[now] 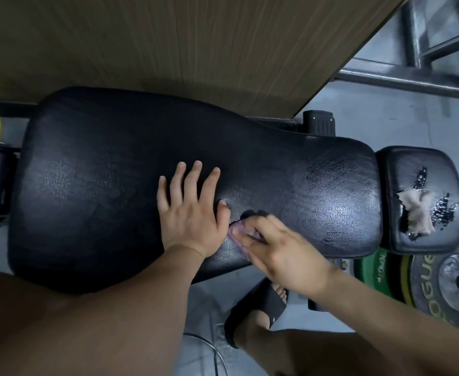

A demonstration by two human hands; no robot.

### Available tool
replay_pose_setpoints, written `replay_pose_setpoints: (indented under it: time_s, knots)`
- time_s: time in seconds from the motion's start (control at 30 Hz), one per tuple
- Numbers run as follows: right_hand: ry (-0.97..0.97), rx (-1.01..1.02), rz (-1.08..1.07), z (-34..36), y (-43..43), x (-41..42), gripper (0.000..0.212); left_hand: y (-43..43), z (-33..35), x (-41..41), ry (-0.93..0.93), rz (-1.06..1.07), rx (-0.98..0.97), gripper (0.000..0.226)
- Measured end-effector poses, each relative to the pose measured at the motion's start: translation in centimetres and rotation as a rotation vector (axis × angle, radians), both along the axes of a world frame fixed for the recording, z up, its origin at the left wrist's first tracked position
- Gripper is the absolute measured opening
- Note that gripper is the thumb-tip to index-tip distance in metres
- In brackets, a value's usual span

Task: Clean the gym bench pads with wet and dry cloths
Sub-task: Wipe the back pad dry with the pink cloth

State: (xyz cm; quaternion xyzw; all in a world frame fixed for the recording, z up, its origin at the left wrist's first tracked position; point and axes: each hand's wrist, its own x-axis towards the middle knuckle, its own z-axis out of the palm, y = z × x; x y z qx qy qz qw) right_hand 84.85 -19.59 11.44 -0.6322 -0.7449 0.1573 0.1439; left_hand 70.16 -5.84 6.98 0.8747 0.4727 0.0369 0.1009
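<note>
The large bench pad [114,172] is black grained leatherette with a dull sheen, the small pad [418,196] at right torn to pale fabric, beside wood-grain panelling [168,44].

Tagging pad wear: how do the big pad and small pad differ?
The big pad is long and waisted; the small pad is short and squarish. The big pad shows no tear; the small pad is torn, pale stuffing showing. The left hand lies flat on the big pad and the right hand grips a cloth on it; nothing touches the small pad. Both are black and glossy.
</note>
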Motion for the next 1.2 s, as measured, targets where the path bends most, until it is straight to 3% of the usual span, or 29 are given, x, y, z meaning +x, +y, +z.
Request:
replay_pose_setpoints:
  time_s: [0.07,0.2,0.23,0.37,0.5,0.6,0.67,0.83,0.87,1.0,1.07,1.13,1.2]
  knots:
    - [-0.03,0.039,-0.016,-0.5,1.5,1.9,0.029,0.0,0.1,0.0,-0.006,0.002,-0.003,0.063]
    - [-0.14,0.116,-0.435,-1.5,5.6,5.1,0.021,0.0,0.2,-0.1,-0.017,0.005,0.004,0.062]
    - [-0.143,0.108,-0.448,-1.6,5.5,4.9,0.024,-0.1,0.2,-0.1,-0.015,0.003,0.006,0.062]
    - [-0.048,0.019,-0.133,-0.6,0.7,1.7,0.04,0.0,0.0,-0.1,-0.01,0.001,0.004,0.062]
    - [-0.112,-0.002,0.045,-0.5,-1.8,3.4,0.047,-0.1,0.0,-0.1,-0.019,0.004,0.013,0.061]
    - [-0.146,0.106,-0.315,-1.5,0.3,7.4,0.036,-0.1,0.1,0.0,-0.023,0.005,0.013,0.061]
    - [-0.154,0.106,-0.485,-2.2,1.0,6.5,0.041,-0.2,0.1,0.0,-0.022,0.009,0.015,0.061]
    - [-0.125,0.041,-0.067,-1.8,0.8,3.3,0.049,-0.1,0.1,0.0,-0.008,0.008,0.017,0.062]
    - [-0.147,0.055,-0.103,-2.0,1.8,4.7,0.051,-0.1,0.1,0.1,-0.008,0.008,0.017,0.062]
    - [-0.153,0.092,-0.644,-2.6,5.6,8.1,0.047,-0.2,0.1,0.1,-0.017,0.011,0.019,0.062]
    - [-0.163,0.076,-0.529,-2.8,5.9,5.7,0.057,-0.2,0.1,0.1,-0.021,0.008,0.02,0.062]
    - [-0.131,0.06,-0.196,-2.5,4.8,3.1,0.06,-0.1,0.1,0.0,-0.021,0.007,0.023,0.063]
    - [-0.152,0.035,-0.001,-2.3,4.8,3.9,0.058,-0.1,0.1,0.1,-0.019,0.006,0.023,0.063]
